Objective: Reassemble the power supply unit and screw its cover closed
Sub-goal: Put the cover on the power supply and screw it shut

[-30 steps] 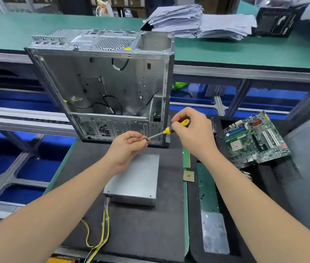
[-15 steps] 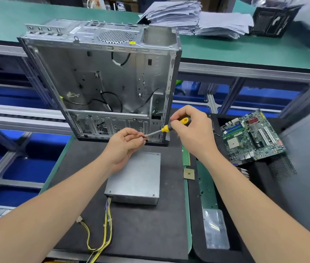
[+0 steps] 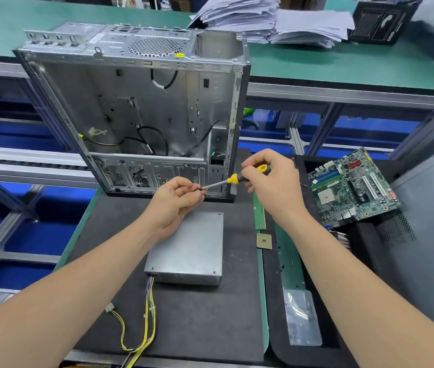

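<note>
Black mat: power supply unit lying flat. Above it, right hand grips screwdriver; left hand pinches its tip, probably seating a screw.

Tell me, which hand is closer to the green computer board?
Right. The right hand, gripping the screwdriver handle, is just left of the green board. The left hand is farther left, pinching the screwdriver's tip.

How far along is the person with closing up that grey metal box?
Done: the cover sits on the power supply unit, on the mat. In hand: the right hand holds the screwdriver while the left hand pinches at its tip; whatever it holds is too small to see. Left: screwing the cover down.
</note>
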The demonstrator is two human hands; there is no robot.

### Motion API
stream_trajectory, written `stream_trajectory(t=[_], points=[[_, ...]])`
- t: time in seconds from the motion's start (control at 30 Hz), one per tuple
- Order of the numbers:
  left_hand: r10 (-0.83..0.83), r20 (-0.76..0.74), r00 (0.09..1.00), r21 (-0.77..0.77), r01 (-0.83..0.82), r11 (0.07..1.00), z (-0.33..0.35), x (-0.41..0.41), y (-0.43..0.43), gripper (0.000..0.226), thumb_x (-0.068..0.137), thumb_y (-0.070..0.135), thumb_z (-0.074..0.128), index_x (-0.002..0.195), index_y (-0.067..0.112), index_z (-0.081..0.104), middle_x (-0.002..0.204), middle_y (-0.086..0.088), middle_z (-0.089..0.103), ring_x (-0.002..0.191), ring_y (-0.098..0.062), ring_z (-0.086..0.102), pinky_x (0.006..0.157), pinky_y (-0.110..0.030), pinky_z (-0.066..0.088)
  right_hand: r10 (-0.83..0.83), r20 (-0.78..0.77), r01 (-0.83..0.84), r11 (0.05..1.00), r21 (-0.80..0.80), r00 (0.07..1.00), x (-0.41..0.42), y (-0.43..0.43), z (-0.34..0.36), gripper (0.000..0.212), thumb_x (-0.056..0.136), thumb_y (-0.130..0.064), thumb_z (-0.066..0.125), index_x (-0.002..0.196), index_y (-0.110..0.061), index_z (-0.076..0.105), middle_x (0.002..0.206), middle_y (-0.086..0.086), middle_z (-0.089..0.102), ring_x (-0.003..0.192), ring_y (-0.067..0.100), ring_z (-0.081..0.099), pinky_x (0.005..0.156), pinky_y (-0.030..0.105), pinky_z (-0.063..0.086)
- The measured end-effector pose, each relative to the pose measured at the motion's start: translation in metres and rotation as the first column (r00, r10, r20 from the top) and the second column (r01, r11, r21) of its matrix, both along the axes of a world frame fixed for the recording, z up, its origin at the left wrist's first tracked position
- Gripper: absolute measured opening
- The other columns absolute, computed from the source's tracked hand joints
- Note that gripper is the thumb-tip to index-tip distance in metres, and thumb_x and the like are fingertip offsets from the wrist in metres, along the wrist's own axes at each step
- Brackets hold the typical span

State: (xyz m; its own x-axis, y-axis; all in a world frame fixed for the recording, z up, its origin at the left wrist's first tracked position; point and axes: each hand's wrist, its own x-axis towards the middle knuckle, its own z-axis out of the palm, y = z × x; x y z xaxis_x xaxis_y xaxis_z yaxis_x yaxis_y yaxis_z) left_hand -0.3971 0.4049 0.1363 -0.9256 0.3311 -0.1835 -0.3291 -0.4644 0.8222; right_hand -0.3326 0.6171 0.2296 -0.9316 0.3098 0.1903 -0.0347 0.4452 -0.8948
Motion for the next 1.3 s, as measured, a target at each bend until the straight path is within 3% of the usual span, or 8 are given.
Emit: stream_trajectory(t=[0.1, 0.23, 0.53, 0.7, 0.83, 1.0, 1.13, 1.3], points=[[0.002, -0.008, 1.0, 0.006, -0.002, 1.0, -0.002, -0.001, 0.002, 0.028, 0.074, -0.009, 0.073, 0.092, 0.007, 0.06, 0.088, -0.006, 0.073, 0.091, -0.021, 0.077, 0.08, -0.025, 0.061, 0.016, 0.016, -0.016, 1.0, -0.004, 1.0, 0.0, 0.003, -0.003, 0.009, 0.087, -0.014, 0.068, 0.089, -0.022, 0.07, 0.081, 0.0, 0.073, 0.074, 0.029, 0.07, 0.073, 0.049, 0.061], [0.002, -0.06, 0.998, -0.097, -0.008, 0.995, -0.005, -0.002, 0.002, 0.032, 0.072, -0.007, 0.08, 0.094, 0.007, 0.062, 0.092, -0.011, 0.076, 0.097, -0.026, 0.077, 0.082, -0.028, 0.061, 0.155, -0.028, -0.15, 0.978, 0.142, 0.987, 0.001, 0.008, 0.001, 0.013, 0.088, -0.014, 0.07, 0.092, -0.026, 0.067, 0.083, -0.01, 0.07, 0.07, 0.006, 0.063, 0.063, 0.015, 0.049], [-0.136, -0.258, 0.956, -0.517, -0.017, 0.856, 0.002, 0.002, 0.022, 0.033, 0.073, 0.0, 0.09, 0.095, 0.011, 0.069, 0.092, -0.011, 0.08, 0.091, -0.02, 0.077, 0.085, -0.028, 0.061, 0.27, 0.009, -0.25, 0.878, 0.409, 0.963, -0.012, 0.01, 0.017, 0.015, 0.094, -0.021, 0.07, 0.097, -0.028, 0.057, 0.083, -0.009, 0.065, 0.075, 0.013, 0.063, 0.066, 0.031, 0.053], [-0.29, -0.146, 0.946, -0.694, 0.111, 0.711, 0.003, -0.004, 0.022, 0.05, 0.082, -0.019, 0.047, 0.11, 0.017, 0.066, 0.096, 0.0, 0.081, 0.083, -0.02, 0.068, 0.071, -0.029, 0.05, 0.249, 0.117, -0.275, 0.872, 0.404, 0.961, -0.017, 0.011, 0.012, 0.017, 0.096, -0.02, 0.07, 0.1, -0.029, 0.056, 0.085, -0.007, 0.065, 0.075, 0.011, 0.063, 0.065, 0.03, 0.052], [-0.399, -0.162, 0.902, -0.792, 0.122, 0.598, 0.0, 0.0, 0.023, 0.062, 0.078, -0.021, 0.035, 0.108, 0.023, 0.065, 0.092, 0.002, 0.081, 0.105, -0.009, 0.073, 0.085, -0.035, 0.05, 0.265, 0.18, -0.318, 0.844, 0.431, 0.947, -0.017, 0.006, 0.007, 0.017, 0.095, -0.02, 0.071, 0.102, -0.028, 0.057, 0.087, -0.006, 0.063, 0.075, 0.009, 0.06, 0.067, 0.031, 0.05], [-0.409, -0.182, 0.894, -0.814, 0.096, 0.573, -0.001, -0.001, 0.019, 0.055, 0.08, -0.015, 0.043, 0.108, 0.026, 0.066, 0.092, 0.008, 0.081, 0.095, -0.01, 0.071, 0.066, -0.025, 0.044, 0.259, 0.199, -0.323, 0.838, 0.439, 0.945, -0.019, 0.005, 0.004, 0.015, 0.095, -0.02, 0.07, 0.101, -0.026, 0.058, 0.088, -0.006, 0.062, 0.073, 0.008, 0.058, 0.063, 0.028, 0.046], [-0.4, -0.219, 0.89, -0.812, 0.061, 0.581, -0.007, 0.003, 0.018, 0.041, 0.084, -0.006, 0.057, 0.107, 0.026, 0.067, 0.094, 0.011, 0.08, 0.094, -0.013, 0.073, 0.077, -0.03, 0.055, 0.228, 0.22, -0.306, 0.841, 0.447, 0.949, -0.02, 0.015, 0.004, 0.014, 0.097, -0.022, 0.07, 0.101, -0.027, 0.057, 0.091, -0.005, 0.063, 0.074, 0.006, 0.058, 0.063, 0.026, 0.045], [-0.491, -0.339, 0.803, -0.887, -0.1, 0.45, -0.008, 0.011, 0.036, 0.02, 0.086, 0.013, 0.068, 0.098, 0.028, 0.071, 0.089, 0.012, 0.075, 0.089, -0.001, 0.07, 0.084, -0.026, 0.056, 0.175, 0.255, -0.279, 0.839, 0.468, 0.951, -0.016, 0.032, -0.003, 0.014, 0.096, -0.022, 0.07, 0.103, -0.024, 0.058, 0.082, -0.005, 0.06, 0.067, 0.01, 0.057, 0.058, 0.024, 0.04]])
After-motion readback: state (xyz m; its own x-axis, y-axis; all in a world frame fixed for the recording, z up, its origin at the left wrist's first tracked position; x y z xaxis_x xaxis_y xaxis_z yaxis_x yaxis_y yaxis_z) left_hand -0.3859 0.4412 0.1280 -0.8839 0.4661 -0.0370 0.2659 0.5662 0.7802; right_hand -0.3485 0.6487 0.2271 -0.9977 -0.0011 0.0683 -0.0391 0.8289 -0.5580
